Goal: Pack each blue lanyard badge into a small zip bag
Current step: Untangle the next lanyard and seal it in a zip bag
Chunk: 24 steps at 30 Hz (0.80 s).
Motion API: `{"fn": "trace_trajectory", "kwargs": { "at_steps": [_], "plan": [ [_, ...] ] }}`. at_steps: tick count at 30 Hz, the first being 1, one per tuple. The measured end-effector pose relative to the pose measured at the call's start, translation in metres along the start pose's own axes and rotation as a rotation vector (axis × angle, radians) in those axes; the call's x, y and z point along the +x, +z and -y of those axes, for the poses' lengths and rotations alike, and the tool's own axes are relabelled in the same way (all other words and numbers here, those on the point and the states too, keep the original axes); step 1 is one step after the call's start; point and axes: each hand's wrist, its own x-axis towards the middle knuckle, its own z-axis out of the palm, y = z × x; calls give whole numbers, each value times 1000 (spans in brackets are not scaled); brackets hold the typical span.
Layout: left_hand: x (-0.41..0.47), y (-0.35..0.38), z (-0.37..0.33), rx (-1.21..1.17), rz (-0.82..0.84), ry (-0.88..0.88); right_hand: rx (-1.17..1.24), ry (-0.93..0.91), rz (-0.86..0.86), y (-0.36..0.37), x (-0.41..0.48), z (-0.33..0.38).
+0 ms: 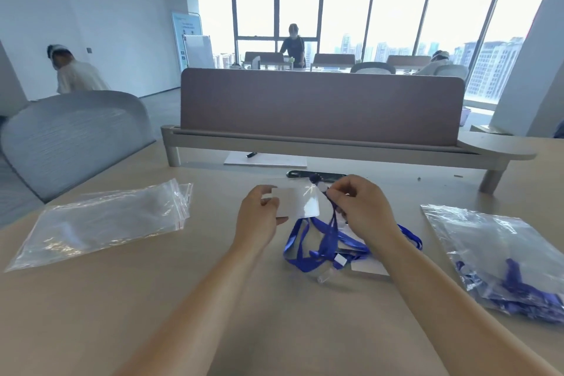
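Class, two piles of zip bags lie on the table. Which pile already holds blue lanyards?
The right-hand pile: blue straps show through its plastic. The left-hand pile is clear plastic only.

Pale wood table (122, 299) is carrying a brown divider screen (320, 101) across its far side. White paper sheet (274, 161) is lying under the screen's frame w/ a dark pen (251, 154) resting on it. Grey mesh chair (73, 137) is standing at left. In bkgd, one person (76, 73) is bending over at left, another (293, 46) is standing by the windows (396, 18); whiteboard (198, 50) is standing nr a banner (183, 27).
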Motion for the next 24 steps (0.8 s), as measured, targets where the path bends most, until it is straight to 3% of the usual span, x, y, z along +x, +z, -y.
{"fn": "trace_trajectory", "kwargs": {
  "at_steps": [12, 24],
  "plan": [
    [-11, 12, -1, -103, -15, -40, -62, -26, 21, 49, -9, 9],
    [-15, 9, 2, -145, 43, -102, -107, -79, 132, 49, -3, 4]
  ]
}}
